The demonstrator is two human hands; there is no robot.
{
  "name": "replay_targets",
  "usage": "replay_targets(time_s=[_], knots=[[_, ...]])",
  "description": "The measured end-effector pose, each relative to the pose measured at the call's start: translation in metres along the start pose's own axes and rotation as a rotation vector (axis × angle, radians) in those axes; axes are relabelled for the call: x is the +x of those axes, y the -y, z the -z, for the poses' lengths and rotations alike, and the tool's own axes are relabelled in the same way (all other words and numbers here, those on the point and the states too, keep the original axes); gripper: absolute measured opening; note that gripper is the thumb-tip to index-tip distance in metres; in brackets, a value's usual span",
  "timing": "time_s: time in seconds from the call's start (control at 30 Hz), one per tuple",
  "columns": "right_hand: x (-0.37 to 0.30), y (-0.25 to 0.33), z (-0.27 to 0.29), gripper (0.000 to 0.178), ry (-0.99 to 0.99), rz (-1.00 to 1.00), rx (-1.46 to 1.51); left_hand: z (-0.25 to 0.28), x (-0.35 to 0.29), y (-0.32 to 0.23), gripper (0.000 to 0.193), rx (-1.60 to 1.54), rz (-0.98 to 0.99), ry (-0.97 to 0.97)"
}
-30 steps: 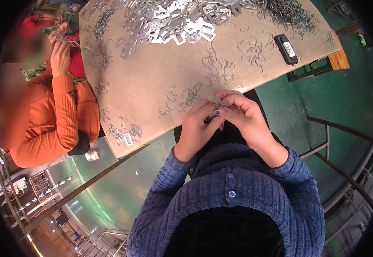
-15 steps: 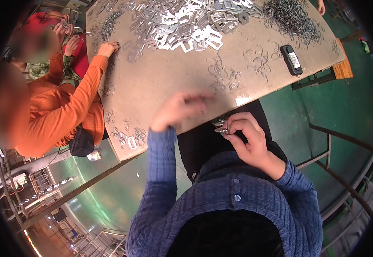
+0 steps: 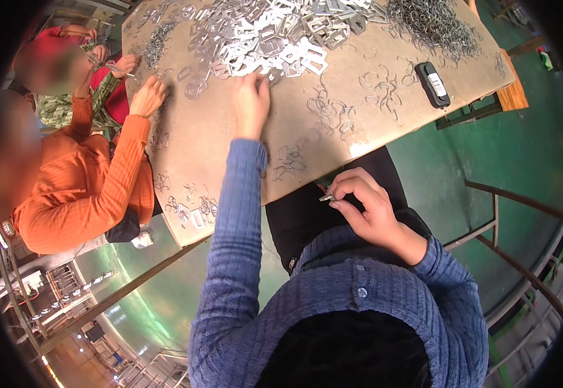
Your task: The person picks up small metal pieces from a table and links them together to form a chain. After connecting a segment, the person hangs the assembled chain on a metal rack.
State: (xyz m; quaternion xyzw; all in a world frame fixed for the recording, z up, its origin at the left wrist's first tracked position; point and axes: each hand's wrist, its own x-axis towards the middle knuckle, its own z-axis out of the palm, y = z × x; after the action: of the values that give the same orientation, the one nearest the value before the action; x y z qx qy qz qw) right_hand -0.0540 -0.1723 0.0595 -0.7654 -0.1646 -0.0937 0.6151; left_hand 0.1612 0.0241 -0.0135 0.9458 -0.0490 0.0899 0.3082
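Observation:
My left hand reaches over the table to the near edge of a heap of flat, silvery rectangular metal frames. Its fingers are stretched toward the frames, the thumb a little apart; the fingertips are partly hidden. Closer to me, beyond the table's front edge and above my lap, my right hand is closed in a pinch. Between its thumb and fingers is a small metal piece, seen nearly edge-on.
Bent wire clips lie scattered on the table, with a dense pile of wire clips at the far right. A black box with a white label sits nearby. Along the left side, a person in orange works beside another person.
My left hand has moved forward from the table's front part to the heap of frames. My right hand keeps its pinch and has shifted slightly. The person in orange has drawn a hand back.

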Motion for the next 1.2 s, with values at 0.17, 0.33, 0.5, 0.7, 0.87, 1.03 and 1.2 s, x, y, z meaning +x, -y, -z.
replay_targets(time_s=[0.17, 0.33, 0.5, 0.7, 0.87, 1.03, 1.2], knots=[[-0.001, -0.003, 0.000, 0.019, -0.002, -0.069, 0.033, 0.027, -0.081, -0.035, 0.013, -1.151, 0.414, 0.259], [-0.003, -0.007, -0.002, 0.017, 0.014, -0.092, 0.029, 0.052, -0.126, -0.049, 0.015, -1.643, 0.517, 0.528], [-0.005, -0.007, -0.002, 0.017, 0.011, -0.087, -0.006, 0.070, -0.138, -0.073, 0.015, -1.233, 0.435, 0.700], [-0.002, -0.005, -0.001, 0.016, 0.010, -0.089, 0.006, 0.074, -0.139, -0.077, 0.016, -1.086, 0.456, 0.610], [-0.002, -0.008, 0.000, 0.015, 0.000, -0.089, 0.011, 0.073, -0.141, -0.077, 0.017, -1.121, 0.449, 0.600], [-0.002, -0.008, 0.000, 0.015, 0.002, -0.086, 0.023, 0.063, -0.149, -0.062, 0.018, -1.258, 0.370, 0.520], [-0.002, -0.009, 0.000, 0.015, -0.009, -0.073, 0.017, 0.068, -0.152, -0.083, 0.021, -1.553, 0.466, 0.463]])
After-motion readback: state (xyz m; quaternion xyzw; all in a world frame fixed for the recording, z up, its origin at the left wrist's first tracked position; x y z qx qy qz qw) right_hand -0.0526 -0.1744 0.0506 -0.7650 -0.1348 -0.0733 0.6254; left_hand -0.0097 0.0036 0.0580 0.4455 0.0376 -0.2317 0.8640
